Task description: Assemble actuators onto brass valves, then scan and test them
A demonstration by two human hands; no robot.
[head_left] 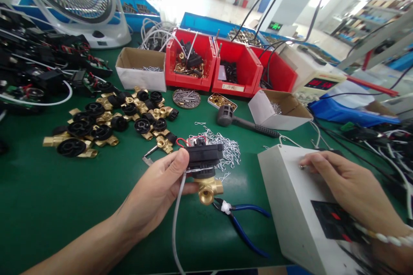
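My left hand [161, 189] is closed round a black actuator [204, 154] with a brass valve body [207, 190] under it; red wires show on top and a grey cable hangs down. My right hand [342, 180] rests over a light grey control box [284, 189], its thumb and forefinger pinched on a small metal toggle switch [302, 166]. Blue-handled cutters [240, 215] lie on the green table just below the valve. Behind the actuator is a heap of metal clips [230, 148].
Brass valves [100, 116] cover the left middle. A black mallet [245, 122] lies before red bins [237, 66] and cardboard boxes [140, 68]. A white fan [97, 34] and tangled black parts [41, 64] stand back left; a power supply [312, 68] stands back right.
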